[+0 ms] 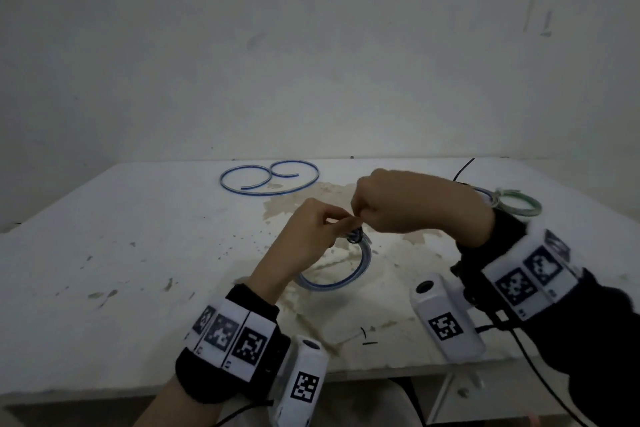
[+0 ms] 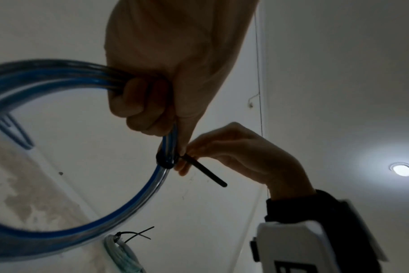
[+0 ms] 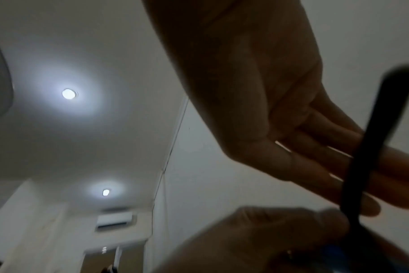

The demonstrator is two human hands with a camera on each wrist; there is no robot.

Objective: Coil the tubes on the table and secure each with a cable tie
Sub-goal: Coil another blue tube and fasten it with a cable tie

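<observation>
Gripping the blue coil in my left hand, my right hand pinches its tie; the green coil looks done, one tube remains.

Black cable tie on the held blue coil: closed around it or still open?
Closed: the black cable tie loops around the blue coil, its tail sticking out.

You hold a coil of clear, glossy plastic tube with a blue stripe, bound by a matt black plastic cable tie. Your tabletop looks white, matt, stained and chipped.
</observation>
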